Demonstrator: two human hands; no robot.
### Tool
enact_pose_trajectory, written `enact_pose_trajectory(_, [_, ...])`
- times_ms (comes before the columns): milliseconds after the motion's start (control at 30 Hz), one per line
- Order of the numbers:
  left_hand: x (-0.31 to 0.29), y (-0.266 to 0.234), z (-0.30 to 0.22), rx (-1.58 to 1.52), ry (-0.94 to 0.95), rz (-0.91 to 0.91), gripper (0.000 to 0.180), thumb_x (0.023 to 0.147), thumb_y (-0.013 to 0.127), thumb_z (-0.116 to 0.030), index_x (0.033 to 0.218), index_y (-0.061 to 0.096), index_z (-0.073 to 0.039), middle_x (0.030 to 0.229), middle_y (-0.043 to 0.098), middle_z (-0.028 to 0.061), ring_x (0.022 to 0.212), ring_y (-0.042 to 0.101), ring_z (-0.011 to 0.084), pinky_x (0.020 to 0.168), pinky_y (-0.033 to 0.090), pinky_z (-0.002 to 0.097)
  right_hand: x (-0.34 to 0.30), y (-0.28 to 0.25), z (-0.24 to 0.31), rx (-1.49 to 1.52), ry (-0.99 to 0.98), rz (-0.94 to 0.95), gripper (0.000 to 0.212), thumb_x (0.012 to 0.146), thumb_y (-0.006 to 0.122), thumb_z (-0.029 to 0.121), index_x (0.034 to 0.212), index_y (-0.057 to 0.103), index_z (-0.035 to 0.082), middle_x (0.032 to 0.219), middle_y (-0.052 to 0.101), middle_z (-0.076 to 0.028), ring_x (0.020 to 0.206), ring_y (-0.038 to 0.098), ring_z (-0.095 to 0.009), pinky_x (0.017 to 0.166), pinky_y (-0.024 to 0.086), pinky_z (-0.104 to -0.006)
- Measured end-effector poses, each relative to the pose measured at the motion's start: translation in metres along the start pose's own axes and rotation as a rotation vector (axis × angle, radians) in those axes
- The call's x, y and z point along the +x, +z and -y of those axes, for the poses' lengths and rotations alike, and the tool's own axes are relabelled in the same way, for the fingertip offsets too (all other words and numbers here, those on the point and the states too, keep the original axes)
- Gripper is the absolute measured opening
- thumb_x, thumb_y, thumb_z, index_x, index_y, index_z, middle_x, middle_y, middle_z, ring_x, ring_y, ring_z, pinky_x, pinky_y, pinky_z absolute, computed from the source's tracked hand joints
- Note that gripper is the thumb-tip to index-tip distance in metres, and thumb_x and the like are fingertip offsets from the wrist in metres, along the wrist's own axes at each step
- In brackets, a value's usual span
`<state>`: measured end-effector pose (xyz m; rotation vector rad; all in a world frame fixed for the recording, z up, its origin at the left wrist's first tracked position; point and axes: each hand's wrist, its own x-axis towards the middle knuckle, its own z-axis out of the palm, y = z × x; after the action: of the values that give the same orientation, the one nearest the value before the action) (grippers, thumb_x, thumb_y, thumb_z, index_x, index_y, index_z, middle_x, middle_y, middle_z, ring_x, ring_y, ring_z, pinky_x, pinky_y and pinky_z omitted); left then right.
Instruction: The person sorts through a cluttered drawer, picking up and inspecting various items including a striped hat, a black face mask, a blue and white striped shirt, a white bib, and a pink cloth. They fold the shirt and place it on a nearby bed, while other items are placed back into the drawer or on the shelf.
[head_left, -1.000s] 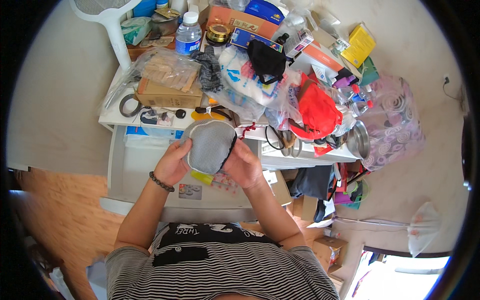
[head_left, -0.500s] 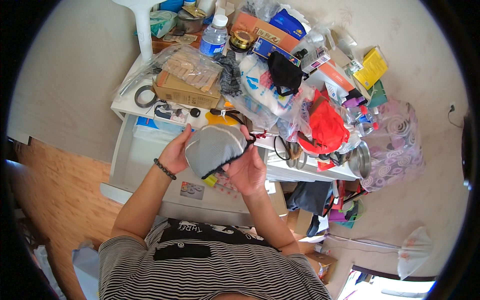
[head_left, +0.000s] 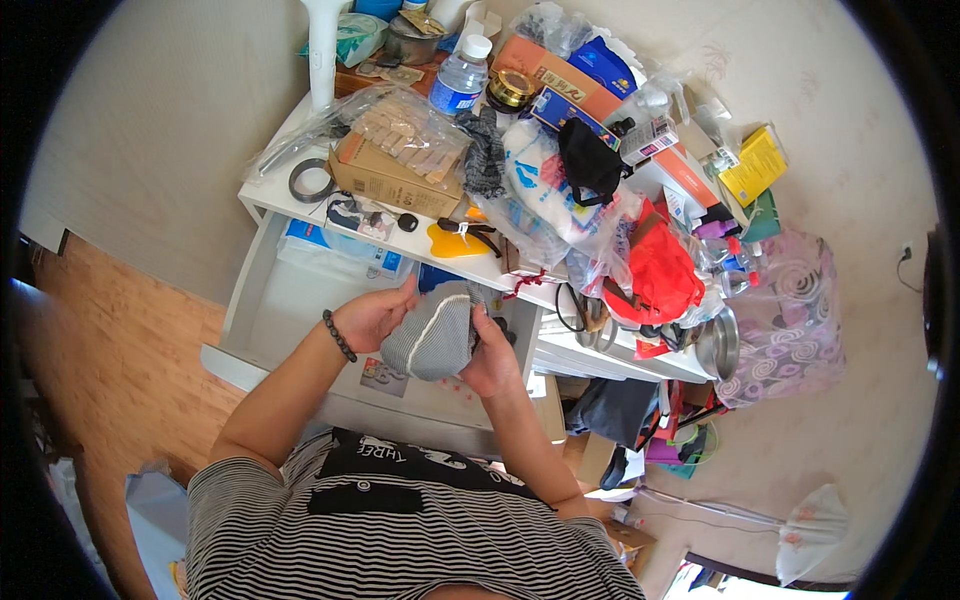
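Observation:
Over the open drawer I hold a grey, finely striped cloth face mask (head_left: 430,335) with a pale seam curving down its middle. My left hand (head_left: 375,322), with a dark bead bracelet at the wrist, grips its left edge between thumb and fingers. At its right edge, my right hand (head_left: 490,358) has the thumb on the front, while the other fingers are mostly hidden behind the cloth. Beneath the mask lies the white drawer (head_left: 270,325), with a blue and white packet (head_left: 335,250) at its back and a small picture card (head_left: 383,377) near its front.
Behind the drawer, the crowded desktop carries a water bottle (head_left: 460,75), a tape roll (head_left: 311,180), a cardboard box (head_left: 390,185), a black mask (head_left: 590,160) and a red bag (head_left: 655,275). A metal bowl (head_left: 718,345) sits at the desk's right end.
The mask has turned and come slightly lower, so its pale seam now runs down the middle and its black edging no longer shows. Both hands still hold it. My view has shifted a little.

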<state>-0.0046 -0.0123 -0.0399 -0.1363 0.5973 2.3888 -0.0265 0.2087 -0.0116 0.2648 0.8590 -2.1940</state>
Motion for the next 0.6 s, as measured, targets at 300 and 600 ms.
enact_pose_trajectory(300, [0.004,-0.002,0.015,-0.213,0.338,0.016,0.049,0.097,0.045,-0.040,0.129,0.047,-0.003,0.128,0.055,0.0115,0.116,0.053,0.0230,0.100,0.041,0.0389,-0.010,0.004,0.002,0.011,-0.075,0.168,0.057,0.085,0.064,0.023,0.135,0.041,0.008,0.131,0.051,-0.006,0.119,0.051,-0.026,0.099,0.041,-0.0461])
enact_pose_trajectory(600, [0.004,0.008,0.023,-0.061,0.298,-0.042,0.054,0.097,0.039,-0.044,0.133,0.043,-0.004,0.130,0.052,0.0128,0.120,0.050,0.0261,0.103,0.038,0.0420,-0.006,0.002,-0.002,-0.093,-0.100,0.202,0.066,0.084,0.066,0.011,0.141,0.034,0.011,0.133,0.049,-0.004,0.121,0.050,-0.022,0.098,0.043,-0.0416])
